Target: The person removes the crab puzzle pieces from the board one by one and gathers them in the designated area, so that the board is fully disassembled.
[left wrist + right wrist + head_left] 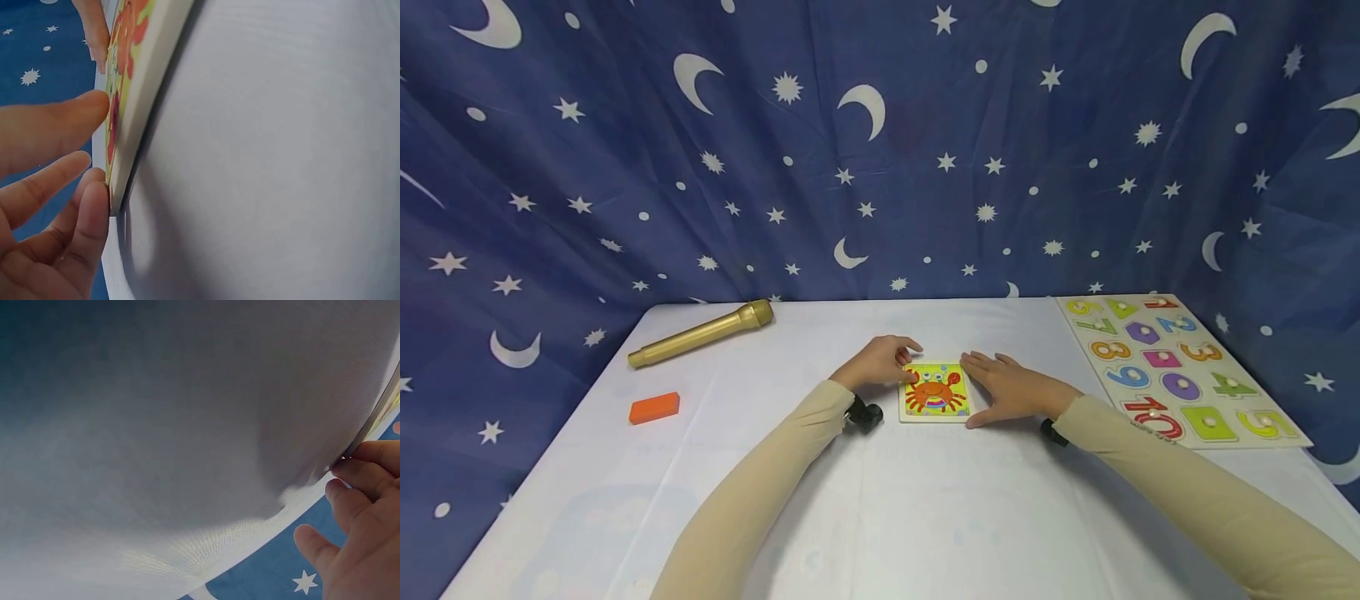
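A small square crab puzzle board [934, 393], with an orange crab on a yellow-green picture and a pale frame, lies flat on the white table. My left hand [880, 360] is at its left side, thumb tip against the picture and other fingers loosely bent by the edge. In the left wrist view, the board [134, 112] appears edge-on beside the left thumb [62, 128]. My right hand [1011, 387] lies along the right side, fingers extended and spread, thumb near the lower right corner. The right wrist view shows its fingertips [350, 464] right at the board's edge.
A gold toy microphone [700, 335] lies at the back left, with an orange block [654, 408] in front of it. A number-and-shape peg board [1180, 375] rests at the right. Behind the table hangs a blue curtain [820, 183] with moons and stars.
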Demonstrator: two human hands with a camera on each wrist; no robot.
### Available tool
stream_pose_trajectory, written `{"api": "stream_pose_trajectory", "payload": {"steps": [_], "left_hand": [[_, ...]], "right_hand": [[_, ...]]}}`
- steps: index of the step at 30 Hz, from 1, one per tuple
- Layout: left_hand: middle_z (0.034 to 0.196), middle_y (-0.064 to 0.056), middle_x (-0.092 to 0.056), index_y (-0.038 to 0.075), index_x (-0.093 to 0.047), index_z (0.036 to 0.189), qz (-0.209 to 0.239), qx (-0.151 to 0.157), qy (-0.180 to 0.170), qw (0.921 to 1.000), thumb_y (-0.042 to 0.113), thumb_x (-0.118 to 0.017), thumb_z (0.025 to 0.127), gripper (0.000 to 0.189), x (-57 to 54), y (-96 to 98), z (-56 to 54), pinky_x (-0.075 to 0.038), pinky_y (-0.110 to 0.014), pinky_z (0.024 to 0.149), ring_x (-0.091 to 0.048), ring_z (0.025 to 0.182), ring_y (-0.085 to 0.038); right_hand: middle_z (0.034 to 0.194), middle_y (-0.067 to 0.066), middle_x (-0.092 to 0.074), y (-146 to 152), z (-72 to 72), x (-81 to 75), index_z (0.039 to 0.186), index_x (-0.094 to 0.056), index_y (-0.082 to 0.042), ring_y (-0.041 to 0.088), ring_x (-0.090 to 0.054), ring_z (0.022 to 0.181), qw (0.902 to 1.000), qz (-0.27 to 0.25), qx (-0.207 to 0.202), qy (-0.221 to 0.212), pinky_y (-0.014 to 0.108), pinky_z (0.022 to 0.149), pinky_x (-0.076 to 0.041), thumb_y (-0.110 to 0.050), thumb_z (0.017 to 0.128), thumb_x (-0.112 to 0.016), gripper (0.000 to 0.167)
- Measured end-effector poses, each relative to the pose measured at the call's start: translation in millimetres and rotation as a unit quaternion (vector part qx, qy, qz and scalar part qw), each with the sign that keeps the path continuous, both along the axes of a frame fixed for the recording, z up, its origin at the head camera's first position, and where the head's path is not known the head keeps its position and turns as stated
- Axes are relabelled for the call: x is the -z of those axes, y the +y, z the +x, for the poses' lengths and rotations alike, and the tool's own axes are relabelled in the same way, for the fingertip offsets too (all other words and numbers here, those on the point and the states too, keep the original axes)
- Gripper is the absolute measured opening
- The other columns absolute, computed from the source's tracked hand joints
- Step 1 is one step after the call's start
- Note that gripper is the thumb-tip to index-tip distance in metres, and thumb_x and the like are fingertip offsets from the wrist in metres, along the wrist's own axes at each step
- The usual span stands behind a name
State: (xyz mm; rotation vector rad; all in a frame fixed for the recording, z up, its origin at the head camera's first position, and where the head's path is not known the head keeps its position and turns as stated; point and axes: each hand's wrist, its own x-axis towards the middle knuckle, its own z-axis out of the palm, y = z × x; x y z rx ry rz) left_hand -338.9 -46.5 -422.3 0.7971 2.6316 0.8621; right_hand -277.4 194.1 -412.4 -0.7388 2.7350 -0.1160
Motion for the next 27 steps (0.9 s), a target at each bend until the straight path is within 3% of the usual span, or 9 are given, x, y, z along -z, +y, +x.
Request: {"api": "stream_pose_trajectory", "payload": {"steps": [10,17,23,27], "left_hand": [[0.094,-0.004,-0.063,0.009,-0.063,0.12,0.025,-0.006,-0.007,0.9997,0.014,-0.078,0.076,0.047,-3.6,-3.7,2.4,-0.045,-0.019,0.073,-0.052,0.081,-0.011],[0.101,-0.004,-0.065,0.008,-0.067,0.115,0.017,0.011,-0.016,0.9997,0.011,-0.078,0.076,0.041,-2.2,-4.9,2.6,-0.046,-0.021,0.076,-0.052,0.084,-0.012],[0.107,-0.005,-0.065,0.01,-0.069,0.112,0.01,0.0,-0.024,0.9997,0.013,-0.077,0.077,0.037,-1.1,-5.0,3.7,-0.05,-0.023,0.081,-0.058,0.092,-0.014],[0.107,-0.005,-0.065,0.009,-0.07,0.112,0.006,-0.005,-0.019,0.9998,0.012,-0.077,0.077,0.036,-2.5,-4.6,6.6,-0.05,-0.022,0.08,-0.058,0.09,-0.013]], "right_hand": [[0.156,0.014,-0.022,-1.5,1.8,-1.9,0.148,-0.024,-0.004,0.031,-0.017,0.145,0.9999,0.007,-0.003,0.007,0.057,0.114,-0.015,-0.073,0.069,-0.062,0.113],[0.157,0.015,-0.018,-3.0,1.6,-6.8,0.15,-0.019,-0.004,0.032,-0.015,0.145,0.9997,0.023,-0.003,0.001,0.057,0.115,-0.012,-0.076,0.069,-0.059,0.115],[0.158,0.009,-0.013,-7.6,-1.3,-9.8,0.151,-0.019,-0.01,0.03,-0.011,0.146,0.9993,-0.005,-0.037,0.0,0.057,0.116,-0.009,-0.07,0.076,-0.057,0.103],[0.159,0.005,-0.015,-10.8,-0.8,-8.0,0.15,-0.022,-0.014,0.028,-0.012,0.147,0.999,-0.003,-0.038,-0.024,0.055,0.116,-0.01,-0.069,0.077,-0.057,0.099]]}}
